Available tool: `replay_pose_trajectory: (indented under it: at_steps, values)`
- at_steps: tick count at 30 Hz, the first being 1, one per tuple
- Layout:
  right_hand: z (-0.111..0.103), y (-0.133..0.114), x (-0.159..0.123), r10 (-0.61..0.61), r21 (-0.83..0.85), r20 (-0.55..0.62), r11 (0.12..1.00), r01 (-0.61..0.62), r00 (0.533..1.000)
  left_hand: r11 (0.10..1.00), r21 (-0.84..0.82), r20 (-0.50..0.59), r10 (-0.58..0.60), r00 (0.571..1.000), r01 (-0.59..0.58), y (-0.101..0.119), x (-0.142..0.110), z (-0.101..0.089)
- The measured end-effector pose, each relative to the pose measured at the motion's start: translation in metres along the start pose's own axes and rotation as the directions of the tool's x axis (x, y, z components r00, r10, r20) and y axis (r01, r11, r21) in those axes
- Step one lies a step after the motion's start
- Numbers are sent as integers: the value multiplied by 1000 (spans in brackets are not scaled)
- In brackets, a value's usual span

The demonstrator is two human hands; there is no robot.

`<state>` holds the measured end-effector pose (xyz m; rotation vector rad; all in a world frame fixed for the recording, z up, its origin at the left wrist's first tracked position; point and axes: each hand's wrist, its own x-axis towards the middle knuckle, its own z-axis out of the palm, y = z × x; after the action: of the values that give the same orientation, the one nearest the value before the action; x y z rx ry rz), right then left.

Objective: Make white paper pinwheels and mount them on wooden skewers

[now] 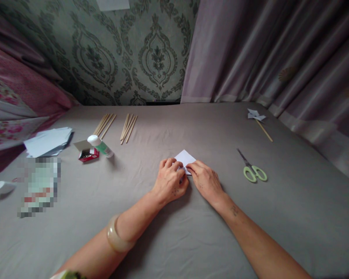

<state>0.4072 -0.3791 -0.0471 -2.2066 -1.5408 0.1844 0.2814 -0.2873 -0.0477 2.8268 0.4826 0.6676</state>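
A small white sheet of paper (185, 156) lies on the grey cloth in front of me, one corner pointing away. My left hand (171, 178) is on its left side, fingers curled and closed on the near part. From the right, my right hand (205, 179) pinches the paper's near right edge with its fingertips. Both hands cover the near portion, so any fold there is mostly hidden. To the right of my hands rest scissors (254, 173) with light green handles, blades slightly apart.
At the back right lies a paper pinwheel (256, 115) on a stick. To the left are a glue stick (100, 145), an open red box (88, 155) of small items, two groups of wooden sticks (128, 128) and a paper stack (48, 141). A blurred patch (40, 186) lies nearer.
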Motion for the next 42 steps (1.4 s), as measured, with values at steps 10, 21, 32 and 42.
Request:
replay_pose_trajectory:
  at_steps: [10, 21, 32, 42]
  values:
    - [-5, -4, 1, 50, -28, 93, 998, -48, 994, 1000, -4, 21, -22, 1000, 22, 2, 0, -3]
    - [-4, -4, 2, 50, -26, 110, 999, -48, 993, 1000, -4, 23, -22, 1000, 22, 2, 0, -2]
    - [-17, -4, 6, -10, -92, 198, 995, 29, 980, 999, -36, 18, -40, 999, 40, 2, 1, -3]
    - [-32, -2, 23, -173, -204, 335, 947, 250, 926, 932, -226, -220, -332, 917, 283, -7, 7, -3]
